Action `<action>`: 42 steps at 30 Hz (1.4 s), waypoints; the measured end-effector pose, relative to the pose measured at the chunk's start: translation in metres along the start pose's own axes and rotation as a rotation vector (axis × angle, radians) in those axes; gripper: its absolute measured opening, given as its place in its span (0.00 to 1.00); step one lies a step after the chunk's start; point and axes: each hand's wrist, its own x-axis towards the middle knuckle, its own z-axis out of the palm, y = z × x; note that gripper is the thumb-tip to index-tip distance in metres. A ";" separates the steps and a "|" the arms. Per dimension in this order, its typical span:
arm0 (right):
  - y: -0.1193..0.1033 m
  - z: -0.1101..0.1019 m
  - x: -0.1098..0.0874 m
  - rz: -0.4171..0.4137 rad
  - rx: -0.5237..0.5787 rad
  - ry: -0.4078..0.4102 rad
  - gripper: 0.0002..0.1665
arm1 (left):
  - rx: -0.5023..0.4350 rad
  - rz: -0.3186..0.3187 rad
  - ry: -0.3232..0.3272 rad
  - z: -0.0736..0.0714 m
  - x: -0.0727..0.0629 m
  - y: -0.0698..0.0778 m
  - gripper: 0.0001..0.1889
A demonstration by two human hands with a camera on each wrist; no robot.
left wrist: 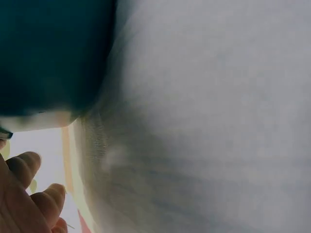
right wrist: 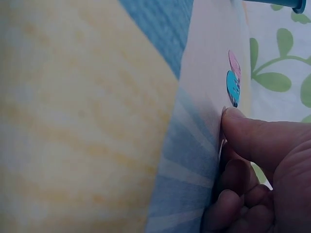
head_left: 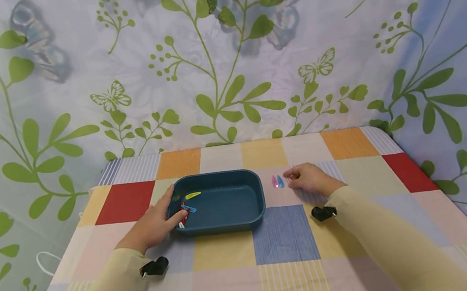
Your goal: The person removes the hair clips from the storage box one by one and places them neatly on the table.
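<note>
My left hand [head_left: 154, 224] holds the left end of a dark teal tray [head_left: 229, 228], thumb reaching over the rim and fingers along the outer side. Inside, near that thumb, lie a yellow hair clip [head_left: 193, 195], a blue hair clip [head_left: 189, 208] and red and white ones partly overlapping. To the right of the tray, a pink hair clip [head_left: 274, 182] and another blue hair clip [head_left: 281, 181] lie side by side on the cloth. Just beside them my right hand [head_left: 309, 179] pinches a whitish hair clip at the cloth, mostly hidden by thumb and fingers.
A patchwork tablecloth [head_left: 230, 290] covers the table. Behind it hangs a leaf-and-butterfly curtain [head_left: 211, 67]. A white cable [head_left: 44, 259] loops at the left table edge. Black wrist mounts [head_left: 155, 267] sit under both sleeves.
</note>
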 end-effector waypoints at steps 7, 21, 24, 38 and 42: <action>0.002 0.000 -0.001 -0.022 0.005 -0.004 0.25 | -0.020 -0.030 -0.019 0.004 0.001 -0.001 0.51; 0.005 0.001 0.001 -0.024 0.016 -0.001 0.26 | -0.094 -0.085 -0.049 0.010 0.000 -0.002 0.50; 0.007 0.001 0.002 -0.022 0.011 0.000 0.26 | -0.100 -0.088 -0.050 0.010 0.000 -0.001 0.50; 0.008 -0.002 0.000 -0.088 0.018 0.003 0.27 | -0.092 -0.093 -0.044 0.012 0.002 -0.003 0.48; 0.007 -0.001 0.000 -0.074 0.017 0.002 0.26 | -0.089 -0.095 -0.040 0.012 0.002 -0.003 0.49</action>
